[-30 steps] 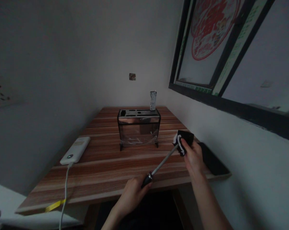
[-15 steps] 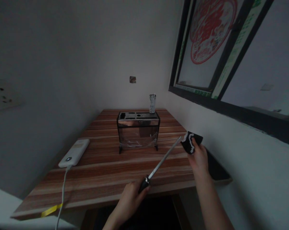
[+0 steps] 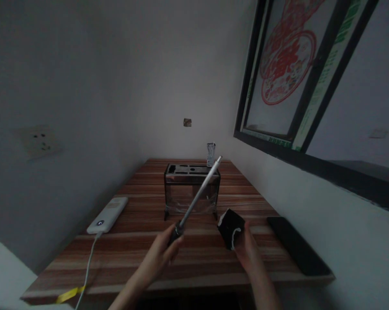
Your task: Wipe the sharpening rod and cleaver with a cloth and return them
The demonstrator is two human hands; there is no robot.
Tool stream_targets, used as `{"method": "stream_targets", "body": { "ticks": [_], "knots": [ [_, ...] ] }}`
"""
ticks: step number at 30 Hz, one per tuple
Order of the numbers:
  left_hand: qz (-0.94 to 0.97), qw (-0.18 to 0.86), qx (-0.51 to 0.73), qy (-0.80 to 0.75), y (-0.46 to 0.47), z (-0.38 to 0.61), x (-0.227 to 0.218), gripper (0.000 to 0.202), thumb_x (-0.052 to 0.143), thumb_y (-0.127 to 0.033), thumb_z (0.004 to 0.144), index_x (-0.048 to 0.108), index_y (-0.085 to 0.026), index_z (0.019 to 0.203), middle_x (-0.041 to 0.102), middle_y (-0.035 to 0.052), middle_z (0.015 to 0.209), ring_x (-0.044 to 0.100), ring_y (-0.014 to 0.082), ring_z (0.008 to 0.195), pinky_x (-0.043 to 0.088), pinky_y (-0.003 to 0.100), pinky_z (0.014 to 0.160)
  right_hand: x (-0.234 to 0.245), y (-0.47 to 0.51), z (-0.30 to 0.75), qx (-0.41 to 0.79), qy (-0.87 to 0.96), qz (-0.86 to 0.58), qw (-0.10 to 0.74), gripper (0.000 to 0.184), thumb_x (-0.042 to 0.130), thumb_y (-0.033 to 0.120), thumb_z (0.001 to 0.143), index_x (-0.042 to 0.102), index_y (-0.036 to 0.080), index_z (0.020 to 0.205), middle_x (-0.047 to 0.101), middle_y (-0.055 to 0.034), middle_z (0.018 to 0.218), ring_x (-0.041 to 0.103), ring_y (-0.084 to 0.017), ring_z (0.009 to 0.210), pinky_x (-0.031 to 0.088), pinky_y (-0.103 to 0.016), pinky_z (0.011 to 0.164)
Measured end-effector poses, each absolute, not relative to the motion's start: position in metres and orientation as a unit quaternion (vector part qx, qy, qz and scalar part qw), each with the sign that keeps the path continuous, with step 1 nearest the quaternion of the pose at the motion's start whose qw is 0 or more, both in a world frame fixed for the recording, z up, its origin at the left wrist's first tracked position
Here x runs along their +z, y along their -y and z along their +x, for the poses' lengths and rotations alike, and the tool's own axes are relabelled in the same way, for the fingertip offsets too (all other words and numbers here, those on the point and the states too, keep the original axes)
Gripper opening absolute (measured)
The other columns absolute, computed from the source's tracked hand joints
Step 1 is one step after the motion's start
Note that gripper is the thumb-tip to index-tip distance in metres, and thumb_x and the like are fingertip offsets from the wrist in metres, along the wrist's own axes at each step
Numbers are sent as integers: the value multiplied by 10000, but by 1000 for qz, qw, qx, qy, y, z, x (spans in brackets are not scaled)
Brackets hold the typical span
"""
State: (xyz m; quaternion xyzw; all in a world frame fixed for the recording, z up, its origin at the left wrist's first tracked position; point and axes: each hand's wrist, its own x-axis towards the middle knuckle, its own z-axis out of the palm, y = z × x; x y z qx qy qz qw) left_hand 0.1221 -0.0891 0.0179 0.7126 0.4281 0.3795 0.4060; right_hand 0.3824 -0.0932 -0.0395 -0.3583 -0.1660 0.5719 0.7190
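My left hand (image 3: 160, 247) is closed round the black handle of a sharpening steel (image 3: 199, 193), whose grey rod points up and away to the right. Its tip shows in front of the right end of a knife block (image 3: 192, 178) with a slotted top and see-through front. Lower and to the right, my right hand (image 3: 246, 245) grips a folded black cloth (image 3: 230, 228) with white edging, held apart from the rod. A crumpled silvery packet (image 3: 211, 155) stands at the block's right end; whether it rests on the block is unclear.
On the striped wooden table (image 3: 143, 267), a white power bank (image 3: 108, 215) with a cable lies at left. A flat black slab (image 3: 299, 245) lies along the right edge. Yellow tape (image 3: 67, 295) sticks to the front edge. Walls stand left, behind and right, with a framed window (image 3: 278, 77).
My right hand has brought the cloth down and left, off the rod's tip side. My left hand has moved left and tilted the sharpening steel more upright. The view has shifted slightly.
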Motion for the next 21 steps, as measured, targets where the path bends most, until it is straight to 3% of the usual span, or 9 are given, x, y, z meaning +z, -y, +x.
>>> {"method": "stream_targets", "body": {
  "ticks": [3,7,11,14,17,21],
  "knots": [
    [733,334,419,-419,65,111,54,273,456,-444,830,519,-182,781,453,-39,595,427,111,547,385,198,534,-37,96,382,591,158,-366,702,566,686,644,600,699,193,941,722,-78,983,602,-281,1073,453,-425,933],
    [737,199,461,-452,34,89,98,262,481,-410,803,548,-173,892,551,-9,727,489,133,669,403,208,620,-34,97,376,580,181,-384,696,460,763,498,596,701,210,949,714,-53,1017,617,-262,1044,480,-373,893],
    [738,90,445,-499,-5,59,134,374,458,-516,797,565,-160,754,484,-29,590,441,121,562,331,199,512,-38,93,376,551,194,-401,706,464,796,426,558,692,244,972,705,-33,1052,615,-260,1046,486,-363,872],
    [737,-34,399,-544,-35,30,165,439,435,-545,821,603,-156,706,486,-18,545,457,130,524,278,210,483,-45,89,379,543,195,-410,706,464,798,408,545,693,244,966,704,-27,1053,612,-260,1048,484,-363,864],
    [739,-281,306,-530,-56,4,205,426,415,-537,873,644,-182,817,548,-2,601,441,138,542,249,232,522,-51,87,383,548,185,-410,705,426,803,369,533,701,258,932,722,-4,991,638,-226,974,485,-322,834],
    [765,-340,251,-487,-71,-12,260,499,373,-609,878,630,-187,807,538,-13,669,372,125,619,254,248,601,-50,88,384,564,188,-397,699,389,789,323,548,706,266,924,733,1,936,664,-207,868,487,-316,802]
  ]
}}
